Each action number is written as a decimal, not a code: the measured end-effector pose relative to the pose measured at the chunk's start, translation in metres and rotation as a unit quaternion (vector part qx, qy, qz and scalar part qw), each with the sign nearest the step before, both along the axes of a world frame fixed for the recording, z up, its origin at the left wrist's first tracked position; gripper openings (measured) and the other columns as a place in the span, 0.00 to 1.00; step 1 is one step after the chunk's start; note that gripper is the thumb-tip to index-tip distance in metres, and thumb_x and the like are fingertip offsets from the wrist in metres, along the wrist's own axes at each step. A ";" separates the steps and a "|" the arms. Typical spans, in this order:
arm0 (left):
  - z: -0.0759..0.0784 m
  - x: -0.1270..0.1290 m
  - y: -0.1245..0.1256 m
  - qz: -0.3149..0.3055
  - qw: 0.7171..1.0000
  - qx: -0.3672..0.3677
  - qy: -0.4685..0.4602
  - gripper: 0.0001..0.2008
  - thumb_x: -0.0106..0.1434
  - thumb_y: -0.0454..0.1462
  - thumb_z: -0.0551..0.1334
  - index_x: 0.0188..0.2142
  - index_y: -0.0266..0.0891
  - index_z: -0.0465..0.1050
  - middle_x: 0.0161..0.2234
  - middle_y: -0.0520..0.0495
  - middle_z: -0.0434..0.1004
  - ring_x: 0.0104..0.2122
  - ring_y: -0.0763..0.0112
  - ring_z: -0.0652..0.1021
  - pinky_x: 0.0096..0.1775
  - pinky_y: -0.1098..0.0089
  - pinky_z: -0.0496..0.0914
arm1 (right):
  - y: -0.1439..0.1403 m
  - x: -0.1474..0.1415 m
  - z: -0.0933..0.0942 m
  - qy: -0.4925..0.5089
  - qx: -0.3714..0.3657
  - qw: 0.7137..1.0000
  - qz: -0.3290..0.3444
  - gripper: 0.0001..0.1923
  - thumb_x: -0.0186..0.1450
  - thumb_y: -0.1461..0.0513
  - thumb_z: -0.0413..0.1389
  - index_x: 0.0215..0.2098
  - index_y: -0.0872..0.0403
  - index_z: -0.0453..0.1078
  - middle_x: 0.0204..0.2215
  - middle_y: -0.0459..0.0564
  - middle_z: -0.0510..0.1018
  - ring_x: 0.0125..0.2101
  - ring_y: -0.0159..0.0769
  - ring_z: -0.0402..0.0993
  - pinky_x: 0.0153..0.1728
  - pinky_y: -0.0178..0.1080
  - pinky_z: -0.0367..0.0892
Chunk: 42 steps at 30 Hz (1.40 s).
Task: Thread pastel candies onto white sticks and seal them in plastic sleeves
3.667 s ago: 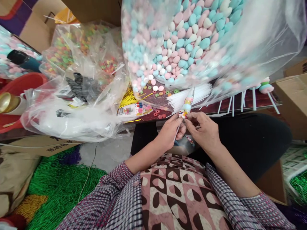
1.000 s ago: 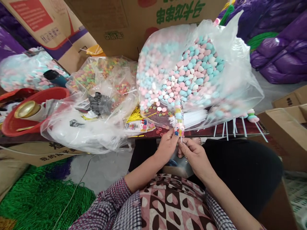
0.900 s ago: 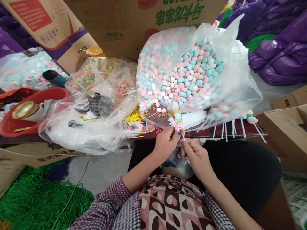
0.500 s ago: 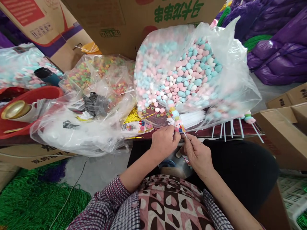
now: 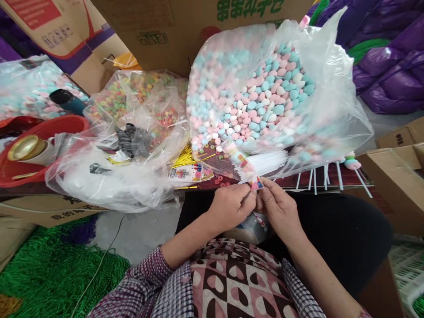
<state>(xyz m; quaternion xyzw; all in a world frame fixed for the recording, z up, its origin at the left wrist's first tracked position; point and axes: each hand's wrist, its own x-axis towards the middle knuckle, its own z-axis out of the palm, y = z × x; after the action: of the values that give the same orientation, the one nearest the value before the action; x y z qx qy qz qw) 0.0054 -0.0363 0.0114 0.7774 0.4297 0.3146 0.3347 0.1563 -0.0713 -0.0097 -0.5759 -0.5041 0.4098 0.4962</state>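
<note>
A candy skewer [image 5: 241, 160] in a clear printed sleeve points up and to the left from between my hands. My left hand [image 5: 231, 206] pinches the sleeve's lower end, and my right hand [image 5: 278, 208] grips the same end from the right, fingertips touching. Just behind them a big clear bag of pink, blue and white candies [image 5: 261, 97] slumps on the dark table edge [image 5: 298, 182]. White sticks [image 5: 265, 162] lie in a bundle under the bag.
Clear bags of coloured ring candies [image 5: 139, 99] and crumpled plastic [image 5: 109, 176] fill the left. A red basin [image 5: 39, 145] holds a gold tape roll. Cardboard boxes [image 5: 394, 185] stand right and behind, purple bags [image 5: 387, 66] far right, green netting [image 5: 53, 274] on the floor.
The skewer has tilted from upright to leaning left, and both hands have closed together on its lower end. The view shifted slightly.
</note>
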 end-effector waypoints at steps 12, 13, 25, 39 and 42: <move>0.009 0.010 0.035 0.049 0.739 -0.389 -0.548 0.15 0.60 0.43 0.66 0.44 0.40 0.73 0.32 0.47 0.81 0.37 0.65 0.80 0.42 0.65 0.71 | -0.003 -0.002 -0.001 0.163 -0.132 0.975 0.075 0.15 0.63 0.49 0.58 0.36 0.53 0.71 0.16 0.40 0.69 0.17 0.28 0.65 0.21 0.31 0.63; 0.007 0.012 0.033 0.053 0.736 -0.392 -0.549 0.13 0.60 0.42 0.66 0.42 0.39 0.74 0.31 0.47 0.81 0.36 0.65 0.80 0.42 0.65 0.71 | -0.002 -0.002 -0.003 0.143 -0.125 0.980 0.065 0.16 0.62 0.50 0.59 0.40 0.53 0.71 0.19 0.41 0.72 0.19 0.29 0.68 0.23 0.32 0.66; 0.005 0.032 0.021 0.095 0.702 -0.454 -0.540 0.15 0.54 0.45 0.70 0.32 0.38 0.69 0.26 0.50 0.78 0.39 0.61 0.82 0.45 0.63 0.72 | -0.003 0.001 -0.025 -0.261 0.083 0.962 -0.006 0.12 0.62 0.62 0.53 0.40 0.53 0.77 0.28 0.49 0.81 0.26 0.36 0.75 0.29 0.36 0.67; -0.009 0.032 0.021 0.154 0.721 -0.376 -0.562 0.15 0.59 0.47 0.67 0.30 0.39 0.66 0.21 0.55 0.70 0.25 0.73 0.76 0.37 0.69 0.73 | 0.012 -0.006 -0.012 -0.167 -0.037 0.982 0.080 0.13 0.63 0.61 0.50 0.25 0.55 0.72 0.15 0.43 0.72 0.18 0.30 0.67 0.21 0.32 0.58; -0.011 0.030 0.026 0.155 0.694 -0.392 -0.583 0.14 0.60 0.45 0.66 0.30 0.39 0.66 0.21 0.56 0.68 0.22 0.77 0.73 0.35 0.70 0.72 | 0.009 0.000 -0.013 -0.221 0.012 0.970 0.097 0.18 0.67 0.57 0.47 0.24 0.54 0.69 0.16 0.46 0.74 0.19 0.31 0.68 0.22 0.33 0.58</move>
<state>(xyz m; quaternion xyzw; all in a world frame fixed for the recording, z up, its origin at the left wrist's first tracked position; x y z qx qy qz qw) 0.0351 -0.0104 0.0003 0.1581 0.3473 0.5553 0.7390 0.1562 -0.0620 -0.0226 -0.5945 -0.6595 0.3131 0.3371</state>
